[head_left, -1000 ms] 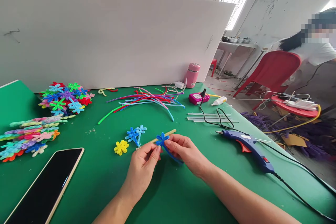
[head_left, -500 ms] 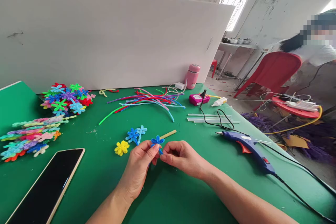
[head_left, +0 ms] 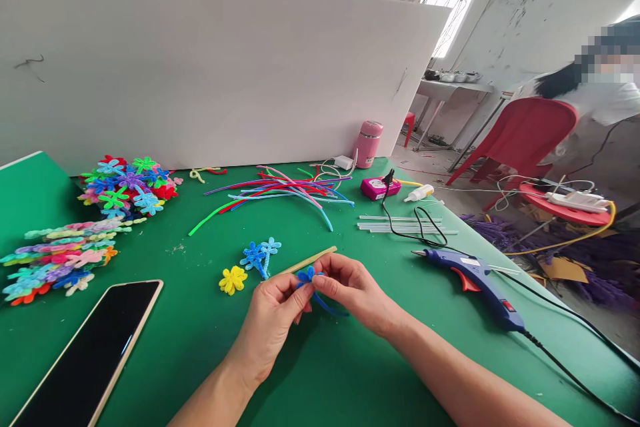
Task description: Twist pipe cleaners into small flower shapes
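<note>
Green desk (head_left: 210,360) under a white board (head_left: 225,73), blue flower (head_left: 309,275) mid-desk

Fuzzy-petalled, the blue flower trails a curved stem toward four o'clock; left hand (head_left: 270,320) and right hand (head_left: 357,290) pinch it, each grip closed. Green surface spans to the glue gun (head_left: 473,280) at three o'clock; the desk's right edge slants beyond.

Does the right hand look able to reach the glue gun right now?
Probably yes: nothing stands between the right hand and the glue gun, though its fingers are on the blue flower and would likely have to let go first.
</note>
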A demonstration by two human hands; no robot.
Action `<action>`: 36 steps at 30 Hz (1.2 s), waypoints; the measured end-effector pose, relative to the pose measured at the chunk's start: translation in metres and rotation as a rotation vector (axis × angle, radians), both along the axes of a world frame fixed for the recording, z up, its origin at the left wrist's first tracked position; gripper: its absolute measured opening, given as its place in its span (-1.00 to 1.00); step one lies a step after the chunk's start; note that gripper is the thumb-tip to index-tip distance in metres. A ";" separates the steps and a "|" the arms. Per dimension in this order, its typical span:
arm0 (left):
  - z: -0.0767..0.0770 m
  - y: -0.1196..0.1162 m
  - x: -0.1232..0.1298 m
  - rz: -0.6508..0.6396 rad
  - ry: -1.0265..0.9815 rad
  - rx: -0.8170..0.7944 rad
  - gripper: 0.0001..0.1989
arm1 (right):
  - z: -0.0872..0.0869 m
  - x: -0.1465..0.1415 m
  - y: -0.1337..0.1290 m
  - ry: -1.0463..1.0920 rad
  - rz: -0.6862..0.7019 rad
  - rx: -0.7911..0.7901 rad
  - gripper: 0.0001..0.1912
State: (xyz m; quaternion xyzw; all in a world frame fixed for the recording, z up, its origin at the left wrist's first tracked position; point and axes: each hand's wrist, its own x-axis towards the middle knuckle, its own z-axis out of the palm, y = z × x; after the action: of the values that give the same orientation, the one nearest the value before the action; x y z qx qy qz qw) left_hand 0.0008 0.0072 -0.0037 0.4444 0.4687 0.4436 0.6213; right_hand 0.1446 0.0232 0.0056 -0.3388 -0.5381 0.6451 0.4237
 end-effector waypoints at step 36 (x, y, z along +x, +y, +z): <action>0.002 0.002 -0.002 0.070 -0.253 -0.106 -0.89 | -0.005 0.002 -0.002 -0.355 0.068 0.092 -0.67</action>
State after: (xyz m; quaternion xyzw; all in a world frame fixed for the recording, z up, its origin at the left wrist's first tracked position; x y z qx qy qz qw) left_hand -0.0009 0.0087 -0.0021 0.3348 0.4247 0.4923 0.6821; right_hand 0.1463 0.0215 0.0001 -0.4093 -0.6446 0.5637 0.3151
